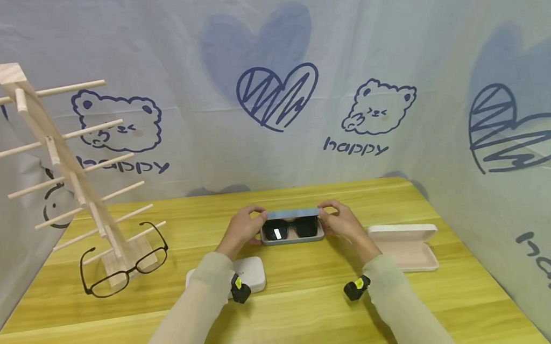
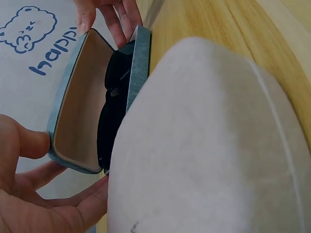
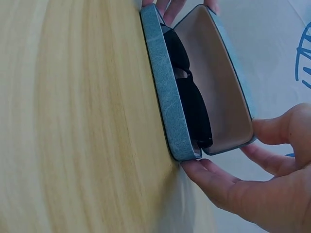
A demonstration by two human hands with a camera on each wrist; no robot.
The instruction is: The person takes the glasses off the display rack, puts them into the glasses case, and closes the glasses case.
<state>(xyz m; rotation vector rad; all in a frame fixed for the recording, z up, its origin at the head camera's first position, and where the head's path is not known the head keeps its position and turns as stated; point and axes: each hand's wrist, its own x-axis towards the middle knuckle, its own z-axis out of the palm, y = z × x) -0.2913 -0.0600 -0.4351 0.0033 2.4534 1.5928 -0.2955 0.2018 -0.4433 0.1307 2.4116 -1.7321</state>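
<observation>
A blue-grey glasses case [image 1: 293, 241] stands on the table with its hinged lid [image 3: 228, 63] partly raised. Dark sunglasses [image 1: 305, 227] lie inside, lenses facing the person. My left hand [image 1: 243, 229] holds the case's left end, its thumb against the lid's edge and its fingers at the side. At the opposite end my right hand [image 1: 345, 223] grips likewise, thumb on the lid and fingers low by the base. In the left wrist view, a white rounded case close to the camera [image 2: 194, 145] covers part of the blue-grey case.
That white case lies shut beside the left forearm. On the right sits another white case [image 1: 401, 232], open, with a pinkish inside. A wooden peg stand [image 1: 67, 156] rises at the left, black-framed glasses [image 1: 129, 271] at its foot. A printed cloth [image 1: 193, 119] hangs behind the table.
</observation>
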